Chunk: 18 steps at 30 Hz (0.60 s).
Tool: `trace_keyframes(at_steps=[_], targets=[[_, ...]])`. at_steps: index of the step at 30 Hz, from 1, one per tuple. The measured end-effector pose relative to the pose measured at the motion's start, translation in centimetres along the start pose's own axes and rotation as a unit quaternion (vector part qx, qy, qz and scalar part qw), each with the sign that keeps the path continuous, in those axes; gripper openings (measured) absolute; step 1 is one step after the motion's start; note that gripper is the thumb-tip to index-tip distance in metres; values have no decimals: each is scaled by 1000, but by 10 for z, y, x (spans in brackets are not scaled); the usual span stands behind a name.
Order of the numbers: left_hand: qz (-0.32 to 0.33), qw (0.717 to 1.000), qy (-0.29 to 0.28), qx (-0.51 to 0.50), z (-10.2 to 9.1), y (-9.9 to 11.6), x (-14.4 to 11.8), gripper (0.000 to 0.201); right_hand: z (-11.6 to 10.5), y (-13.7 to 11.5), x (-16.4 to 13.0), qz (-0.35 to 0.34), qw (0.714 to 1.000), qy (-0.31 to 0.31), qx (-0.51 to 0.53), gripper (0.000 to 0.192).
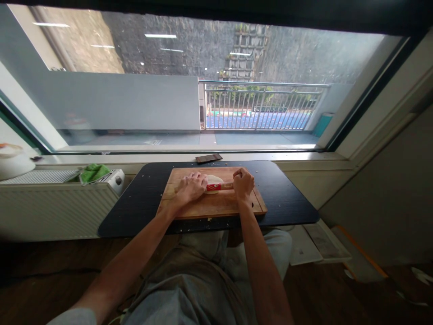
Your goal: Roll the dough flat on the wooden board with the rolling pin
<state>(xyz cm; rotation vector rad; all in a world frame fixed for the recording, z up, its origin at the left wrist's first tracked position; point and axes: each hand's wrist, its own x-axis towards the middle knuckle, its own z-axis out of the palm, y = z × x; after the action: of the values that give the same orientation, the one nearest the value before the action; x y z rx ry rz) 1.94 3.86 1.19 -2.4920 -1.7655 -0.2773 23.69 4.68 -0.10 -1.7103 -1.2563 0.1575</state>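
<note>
A wooden rolling pin [227,185] with a red printed label lies across a flat, pale round of dough [215,178]. My right hand [243,184] is closed in a fist around the pin's right end. Over its left part is my left hand [191,186], fingers bent over the pin and close to the dough's left edge; its fingertips are partly hidden. Dough shows above and below the label. Beneath it all is a wooden cutting board [196,212], with a small dark hole near its right front corner.
The board rests on a black table [284,205] with scattered crumbs. A dark flat bar [209,158] lies at the back edge by the window sill. On the left stands a white radiator [61,207] with a green cloth [94,173] on top. My knees are below the table.
</note>
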Motion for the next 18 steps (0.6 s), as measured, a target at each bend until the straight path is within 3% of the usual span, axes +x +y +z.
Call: trace_keyframes(at_steps=[7,18], targets=[[-8,1000,26,-6,9,7,-23,47,3,4,2,13,1000,10,-6,34],[-20,1000,3,-13,0,1,1,42,1,2,1,6,1000,-2,-9,33]])
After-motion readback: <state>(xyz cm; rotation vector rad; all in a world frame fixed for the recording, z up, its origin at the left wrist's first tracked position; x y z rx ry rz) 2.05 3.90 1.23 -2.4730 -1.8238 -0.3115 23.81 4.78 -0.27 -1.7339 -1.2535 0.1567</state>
